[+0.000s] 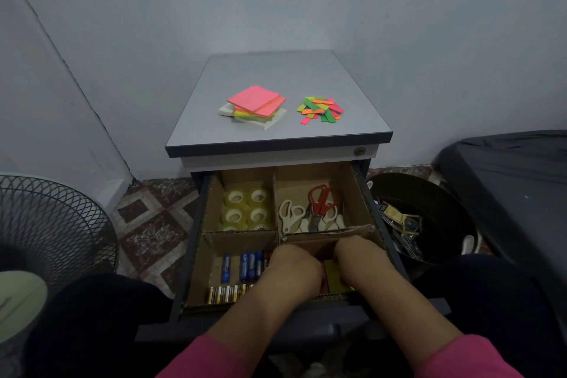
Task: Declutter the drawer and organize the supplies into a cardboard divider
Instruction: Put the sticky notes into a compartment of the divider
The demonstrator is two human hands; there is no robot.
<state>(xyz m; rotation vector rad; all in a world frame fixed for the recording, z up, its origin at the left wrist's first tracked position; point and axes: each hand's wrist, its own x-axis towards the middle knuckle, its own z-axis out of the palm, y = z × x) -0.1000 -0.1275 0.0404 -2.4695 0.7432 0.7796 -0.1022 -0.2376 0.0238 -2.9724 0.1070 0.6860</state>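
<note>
In the open drawer point(196, 242) we see our left hand point(293, 267) and right hand point(359, 258) reaching down into the cardboard divider's point(245, 235) front right compartment, around yellow sticky notes point(336, 278), fingers hidden, so we cannot tell their grip.

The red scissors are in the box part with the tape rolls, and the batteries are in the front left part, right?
Not quite. The head view shows the red scissors in the back right part with the white scissors, not with the tape rolls, which fill the back left part. The batteries are indeed in the front left part.
</note>
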